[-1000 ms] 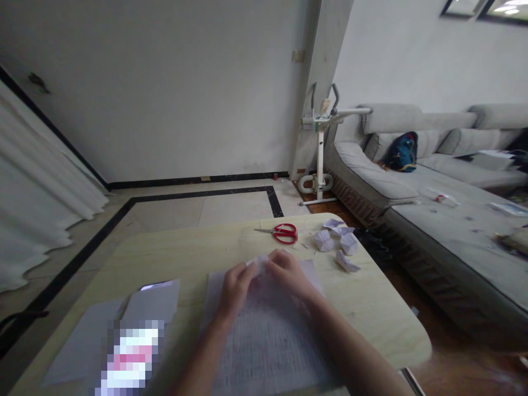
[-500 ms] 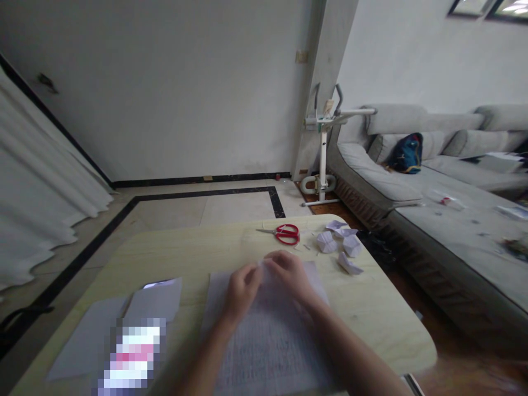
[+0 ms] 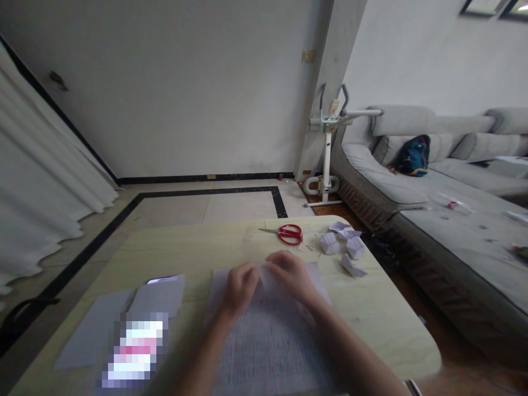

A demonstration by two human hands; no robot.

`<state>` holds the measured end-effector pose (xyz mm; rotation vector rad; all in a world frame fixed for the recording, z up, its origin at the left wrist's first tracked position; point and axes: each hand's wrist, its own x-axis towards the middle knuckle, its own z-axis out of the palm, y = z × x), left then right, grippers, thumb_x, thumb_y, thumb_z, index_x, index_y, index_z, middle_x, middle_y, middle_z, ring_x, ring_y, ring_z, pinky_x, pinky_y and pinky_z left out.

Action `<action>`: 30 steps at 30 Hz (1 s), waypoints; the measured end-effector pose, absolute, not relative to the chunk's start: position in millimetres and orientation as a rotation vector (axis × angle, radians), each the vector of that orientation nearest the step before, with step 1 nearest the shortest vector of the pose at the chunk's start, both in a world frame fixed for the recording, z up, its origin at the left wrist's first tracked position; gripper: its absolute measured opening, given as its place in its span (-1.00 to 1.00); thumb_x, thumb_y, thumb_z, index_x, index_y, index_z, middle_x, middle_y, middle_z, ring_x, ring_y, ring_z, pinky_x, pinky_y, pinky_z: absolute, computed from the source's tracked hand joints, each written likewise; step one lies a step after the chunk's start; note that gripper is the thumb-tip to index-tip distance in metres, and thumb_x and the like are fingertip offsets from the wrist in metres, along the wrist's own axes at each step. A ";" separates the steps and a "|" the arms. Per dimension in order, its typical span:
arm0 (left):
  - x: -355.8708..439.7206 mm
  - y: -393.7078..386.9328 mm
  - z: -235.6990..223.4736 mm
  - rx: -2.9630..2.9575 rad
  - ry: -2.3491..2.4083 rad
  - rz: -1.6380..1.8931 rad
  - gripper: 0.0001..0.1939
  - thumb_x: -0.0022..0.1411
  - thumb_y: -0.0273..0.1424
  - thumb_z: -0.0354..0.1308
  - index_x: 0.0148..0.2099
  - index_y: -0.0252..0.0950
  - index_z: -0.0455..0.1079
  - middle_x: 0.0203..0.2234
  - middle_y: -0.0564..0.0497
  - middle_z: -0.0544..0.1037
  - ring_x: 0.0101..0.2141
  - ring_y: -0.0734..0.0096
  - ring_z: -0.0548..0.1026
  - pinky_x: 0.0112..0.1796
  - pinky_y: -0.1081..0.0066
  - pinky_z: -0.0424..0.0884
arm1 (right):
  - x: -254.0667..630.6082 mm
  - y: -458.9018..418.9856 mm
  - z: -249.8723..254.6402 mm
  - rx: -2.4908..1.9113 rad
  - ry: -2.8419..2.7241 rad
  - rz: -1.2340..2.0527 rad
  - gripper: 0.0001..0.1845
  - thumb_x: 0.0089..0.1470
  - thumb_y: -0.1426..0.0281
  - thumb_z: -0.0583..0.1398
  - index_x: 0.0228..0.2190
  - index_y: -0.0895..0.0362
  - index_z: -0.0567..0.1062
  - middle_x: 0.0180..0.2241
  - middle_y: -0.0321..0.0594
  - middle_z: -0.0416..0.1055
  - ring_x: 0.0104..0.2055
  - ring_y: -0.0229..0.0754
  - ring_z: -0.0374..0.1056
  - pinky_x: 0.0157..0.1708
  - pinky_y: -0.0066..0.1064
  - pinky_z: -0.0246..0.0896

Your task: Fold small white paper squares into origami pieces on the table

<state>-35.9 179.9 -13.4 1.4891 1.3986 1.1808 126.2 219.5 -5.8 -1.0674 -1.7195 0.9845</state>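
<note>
My left hand and my right hand are close together, fingers closed on a small piece of white paper between them. Much of that piece is hidden by the fingers, so its exact shape cannot be made out. Beneath both hands lies a large sheet covered in handwriting, flat on the pale wooden table. Beyond the hands rest red-handled scissors, blades pointing left. Right of them are several folded paper pieces and small scraps.
On the table's left side are white papers, with a phone-like object at their far edge and a pixelated lit screen nearer me. A grey sofa with a blue backpack and white exercise equipment stand beyond.
The whole view has shifted slightly, so things appear a little farther right. My hands keep nearly the same pose, still together on the small paper, with a bit more of it showing.
</note>
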 end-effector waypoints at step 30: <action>-37.5 185.3 -19.2 1.721 1.706 1.150 -0.68 0.21 -0.37 -0.01 -0.58 -0.32 0.23 -0.64 0.17 0.07 -0.56 0.54 0.17 -0.51 0.54 0.06 | 126.4 217.4 -16.0 -0.919 -1.861 0.613 -0.79 0.06 0.54 0.20 -0.24 0.09 0.52 -0.28 -0.16 0.51 -0.35 -0.18 0.40 -0.34 -0.37 0.36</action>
